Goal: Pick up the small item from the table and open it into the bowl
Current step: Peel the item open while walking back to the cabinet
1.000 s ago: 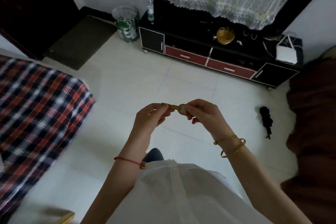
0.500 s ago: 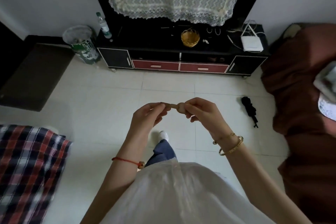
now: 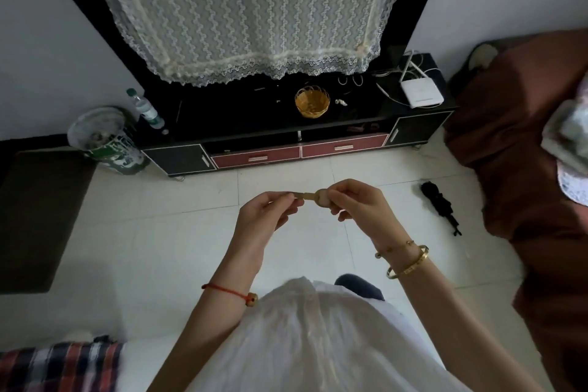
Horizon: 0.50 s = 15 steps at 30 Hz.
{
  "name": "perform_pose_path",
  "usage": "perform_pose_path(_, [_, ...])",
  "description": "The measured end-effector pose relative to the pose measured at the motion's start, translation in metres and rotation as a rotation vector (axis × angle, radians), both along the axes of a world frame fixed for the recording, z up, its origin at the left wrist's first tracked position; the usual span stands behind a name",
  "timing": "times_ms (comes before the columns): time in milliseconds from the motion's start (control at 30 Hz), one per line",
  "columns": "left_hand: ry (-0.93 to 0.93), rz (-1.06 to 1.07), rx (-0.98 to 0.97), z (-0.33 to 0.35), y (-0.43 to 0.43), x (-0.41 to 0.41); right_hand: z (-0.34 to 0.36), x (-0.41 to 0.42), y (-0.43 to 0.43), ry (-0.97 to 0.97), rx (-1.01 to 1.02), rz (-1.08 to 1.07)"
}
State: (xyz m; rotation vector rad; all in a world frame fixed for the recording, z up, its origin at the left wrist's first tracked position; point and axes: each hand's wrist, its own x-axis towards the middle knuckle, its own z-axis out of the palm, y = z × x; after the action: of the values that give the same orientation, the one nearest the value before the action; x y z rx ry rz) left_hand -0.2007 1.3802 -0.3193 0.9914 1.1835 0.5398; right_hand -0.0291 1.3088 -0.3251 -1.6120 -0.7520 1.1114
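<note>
I hold a small tan item [image 3: 315, 197] between both hands at chest height above the tiled floor. My left hand [image 3: 265, 215] pinches its thin golden-brown end. My right hand [image 3: 358, 200] grips its rounder pale end. What the item is cannot be made out. A small woven golden bowl [image 3: 311, 102] stands on the black TV stand [image 3: 222, 114] ahead, well beyond my hands.
A white router [image 3: 421, 93] and cables lie on the stand's right end, a plastic bottle [image 3: 146, 110] on its left. A lined bin [image 3: 105, 140] and dark mat [image 3: 38, 216] are at left. A black folded umbrella [image 3: 439, 205] lies on the floor beside a brown sofa [image 3: 534, 169].
My view has turned right to face the TV stand, which now looms closer; the plaid cloth slid off to the lower left. My hands keep the same two-handed grip on the item.
</note>
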Motion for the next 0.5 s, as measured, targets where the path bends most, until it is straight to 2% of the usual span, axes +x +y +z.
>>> perform_pose_path(500, [0.049, -0.080, -0.020, -0.016, 0.129, 0.060, -0.020, 0.061, 0.121, 0.043, -0.039, -0.056])
